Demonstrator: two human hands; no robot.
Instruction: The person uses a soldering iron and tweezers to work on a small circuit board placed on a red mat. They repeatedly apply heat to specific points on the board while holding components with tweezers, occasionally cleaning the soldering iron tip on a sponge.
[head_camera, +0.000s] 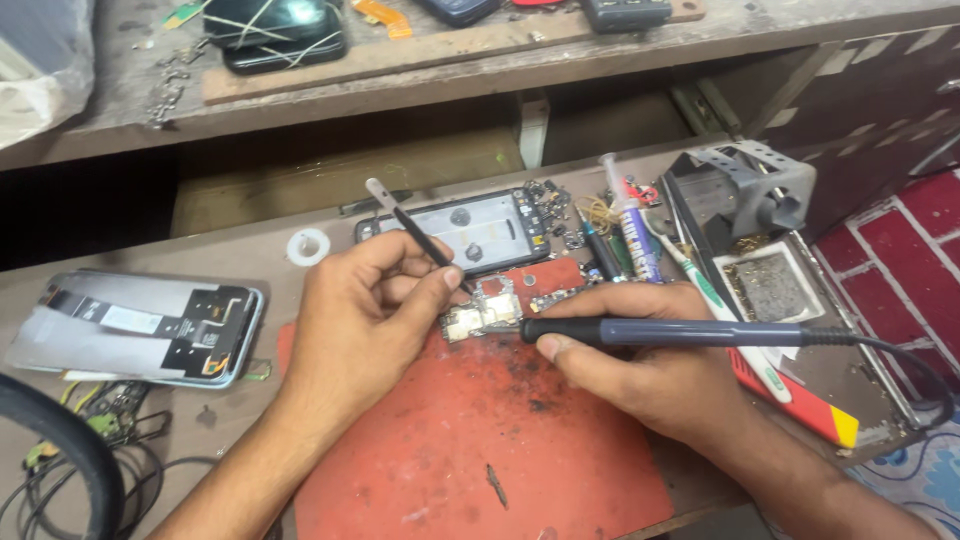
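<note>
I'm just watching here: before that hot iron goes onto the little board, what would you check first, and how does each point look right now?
1. Left hand grips tweezers by the circuit board: ok.
2. Right hand holds soldering iron firmly: ok.
3. Board lies on the red mat: ok.
4. Iron tip on the right joint: cannot tell, too small.
5. Iron's cable hangs free of tools: ok.
6. Iron stand within reach: ok.
</note>
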